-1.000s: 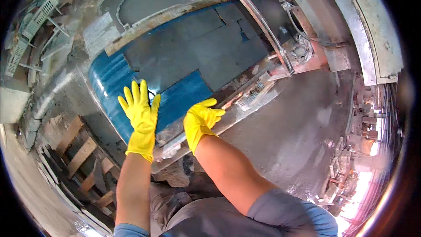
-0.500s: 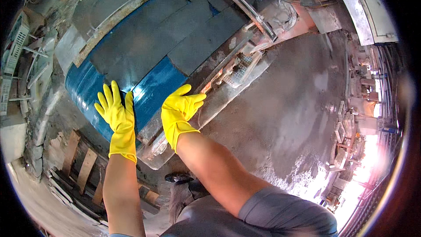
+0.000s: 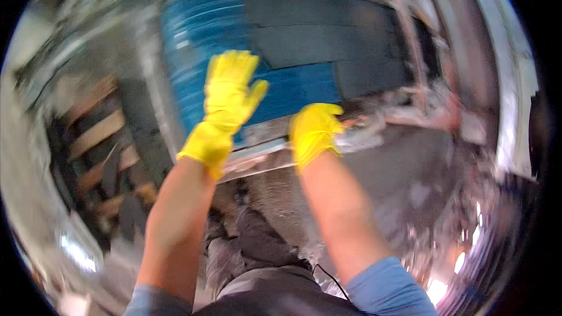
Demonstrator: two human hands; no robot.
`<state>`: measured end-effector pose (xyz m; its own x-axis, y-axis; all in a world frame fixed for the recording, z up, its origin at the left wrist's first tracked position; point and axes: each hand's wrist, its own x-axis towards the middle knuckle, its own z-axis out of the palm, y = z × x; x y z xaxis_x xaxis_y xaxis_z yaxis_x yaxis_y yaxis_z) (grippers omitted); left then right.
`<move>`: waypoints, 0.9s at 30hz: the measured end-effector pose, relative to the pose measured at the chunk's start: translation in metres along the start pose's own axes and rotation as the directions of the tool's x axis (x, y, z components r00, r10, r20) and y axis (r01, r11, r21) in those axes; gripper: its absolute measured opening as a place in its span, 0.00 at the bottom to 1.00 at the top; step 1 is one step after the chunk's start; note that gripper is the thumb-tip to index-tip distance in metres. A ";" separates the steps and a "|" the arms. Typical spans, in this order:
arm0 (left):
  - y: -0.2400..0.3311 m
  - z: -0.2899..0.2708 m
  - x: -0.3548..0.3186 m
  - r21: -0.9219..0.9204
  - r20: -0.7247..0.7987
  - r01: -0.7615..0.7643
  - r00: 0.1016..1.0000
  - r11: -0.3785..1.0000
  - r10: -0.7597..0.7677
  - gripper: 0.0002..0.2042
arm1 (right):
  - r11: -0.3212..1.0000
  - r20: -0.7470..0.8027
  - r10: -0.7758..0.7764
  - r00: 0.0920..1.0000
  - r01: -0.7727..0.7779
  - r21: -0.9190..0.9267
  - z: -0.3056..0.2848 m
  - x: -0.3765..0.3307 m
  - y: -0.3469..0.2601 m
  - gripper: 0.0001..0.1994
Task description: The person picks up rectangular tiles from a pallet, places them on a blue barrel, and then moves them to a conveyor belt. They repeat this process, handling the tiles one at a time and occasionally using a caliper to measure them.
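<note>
Both hands wear yellow rubber gloves. My left hand [image 3: 231, 90] lies over a shiny blue surface [image 3: 301, 85], its fingers stretched out and its thumb apart; it holds nothing. Whether its palm touches the blue surface or only hovers, I cannot tell. Dark grey rectangular slabs [image 3: 301, 44] lie flat, edge to edge, on the blue surface, just beyond the left hand. My right hand [image 3: 313, 131] is at the near edge of this surface, its fingers bent to the right and apart, with nothing visible in them. Blur softens its fingertips.
A pale, rough ledge [image 3: 257, 165] runs along the near side. A reddish bar [image 3: 408, 38] crosses the slabs at the right. Wooden slats [image 3: 96, 134] lie at the left, and grey floor [image 3: 404, 169] spreads at the right. My legs [image 3: 257, 240] are below.
The view has turned, so the slabs now run across it. My left hand's fingers have come from spread to close together. My right hand is still by the near edge.
</note>
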<state>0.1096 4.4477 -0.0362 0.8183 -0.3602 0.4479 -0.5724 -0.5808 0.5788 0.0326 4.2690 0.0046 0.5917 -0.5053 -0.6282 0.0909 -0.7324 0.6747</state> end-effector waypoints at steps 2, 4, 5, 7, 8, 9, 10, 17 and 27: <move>-0.002 -0.020 -0.041 -0.020 0.093 -0.061 0.994 0.998 0.062 0.28 | 0.980 0.040 -0.153 0.987 0.157 -0.119 -0.014 -0.019 0.010 0.21; -0.018 -0.058 -0.106 -0.034 0.108 -0.039 0.993 0.999 0.042 0.32 | 0.958 0.186 -0.241 0.953 0.265 -0.114 -0.024 -0.019 0.011 0.22; -0.020 -0.087 -0.140 -0.018 0.197 0.083 0.977 0.996 -0.078 0.33 | 0.964 0.210 -0.211 0.955 0.240 -0.119 -0.008 -0.006 -0.003 0.22; -0.039 -0.120 -0.238 0.008 0.185 0.466 0.869 0.885 -0.459 0.34 | 0.951 0.200 -0.192 0.961 0.233 -0.206 0.021 0.039 -0.012 0.20; -0.052 -0.141 -0.314 0.053 0.239 0.724 0.659 0.688 -0.713 0.33 | 0.940 0.069 -0.240 0.968 0.250 -0.234 0.020 0.027 -0.022 0.16; -0.046 -0.173 -0.362 0.126 0.289 0.898 0.374 0.422 -0.881 0.35 | 0.936 -0.047 -0.264 0.963 0.244 -0.252 0.022 0.015 -0.020 0.13; -0.046 -0.197 -0.447 0.273 0.199 0.941 0.150 0.202 -0.968 0.34 | 0.928 -0.005 -0.261 0.965 0.249 -0.276 0.015 0.007 -0.026 0.14; 0.133 -0.327 -0.726 0.433 0.132 0.780 -0.550 -0.451 -0.825 0.37 | 0.869 -0.249 -0.298 0.921 0.154 -0.471 0.052 0.026 0.002 0.11; 0.199 -0.258 -0.809 0.140 0.121 0.847 -0.529 -0.513 -0.840 0.38 | 0.152 -0.371 0.537 0.758 0.345 0.926 0.105 0.003 -0.015 0.35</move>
<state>-0.6794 4.8121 -0.1072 0.0539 0.5898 -0.8057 0.9940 -0.1087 -0.0130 -0.0508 4.2308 -0.0482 0.7940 -0.6072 0.0303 -0.5236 -0.7083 -0.4734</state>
